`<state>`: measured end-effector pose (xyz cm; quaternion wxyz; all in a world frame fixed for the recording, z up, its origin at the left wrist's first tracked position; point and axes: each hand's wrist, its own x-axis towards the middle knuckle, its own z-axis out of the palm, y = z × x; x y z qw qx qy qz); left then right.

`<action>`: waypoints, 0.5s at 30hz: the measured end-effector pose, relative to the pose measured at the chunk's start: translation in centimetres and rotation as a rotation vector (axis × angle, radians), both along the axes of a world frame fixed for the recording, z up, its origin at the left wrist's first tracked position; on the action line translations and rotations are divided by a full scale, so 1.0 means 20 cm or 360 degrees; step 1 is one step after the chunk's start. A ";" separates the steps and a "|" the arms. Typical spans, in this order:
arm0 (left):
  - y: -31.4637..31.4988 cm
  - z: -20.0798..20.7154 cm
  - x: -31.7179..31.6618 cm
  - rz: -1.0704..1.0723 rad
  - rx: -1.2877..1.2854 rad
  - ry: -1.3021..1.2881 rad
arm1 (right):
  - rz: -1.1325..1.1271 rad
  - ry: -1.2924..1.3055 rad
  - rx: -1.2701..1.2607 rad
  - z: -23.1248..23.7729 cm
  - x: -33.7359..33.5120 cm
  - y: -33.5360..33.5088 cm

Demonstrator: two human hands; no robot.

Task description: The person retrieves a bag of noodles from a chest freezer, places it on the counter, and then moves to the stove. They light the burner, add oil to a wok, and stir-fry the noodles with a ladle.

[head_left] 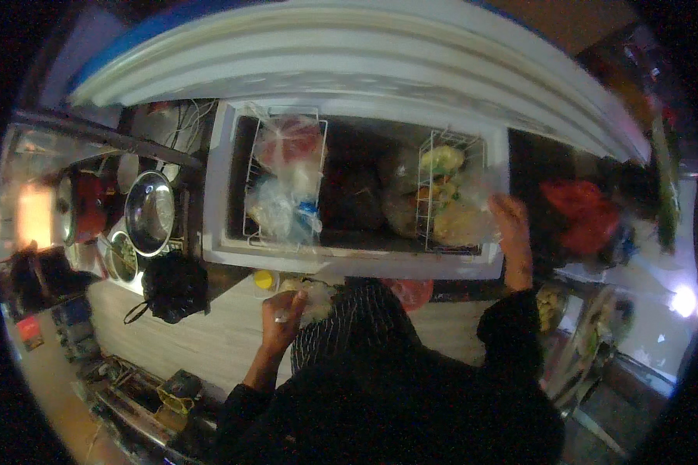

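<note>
In front of me is a white chest freezer (349,265) with its lid (349,46) raised. My left hand (283,310), low in front of its near wall, is closed on a clear plastic bag (316,301) whose pale contents I cannot make out. At the freezer's right rim, my right hand (509,221) has curled fingers, closed on hazy clear plastic beside the right wire basket (420,174). Bagged yellow-green food (442,161) fills that basket. The left wire basket (323,147) holds clear bags, one with red contents (291,139) and one with a blue patch.
A yellow-lidded container (266,280) and a red bag (409,293) sit by the freezer's near wall. Leftward are a metal pan (149,213), a red pot (85,205) and a black bag (174,287). Another red bag (580,215) lies right of the freezer.
</note>
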<state>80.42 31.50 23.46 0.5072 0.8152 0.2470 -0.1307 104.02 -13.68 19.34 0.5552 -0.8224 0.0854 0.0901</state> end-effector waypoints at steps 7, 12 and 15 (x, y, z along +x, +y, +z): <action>-0.01 0.04 -0.06 -0.0437 -0.0141 -0.0154 | 0.0784 0.0130 -0.0190 0.69 -0.19 0.65; 0.05 0.12 -0.19 -0.0420 -0.0306 -0.0291 | 0.1785 0.0095 -0.0066 0.85 -0.47 1.28; 0.10 0.13 -0.29 -0.0359 -0.0314 -0.0237 | 0.2034 0.0469 -0.0057 0.84 -0.70 1.63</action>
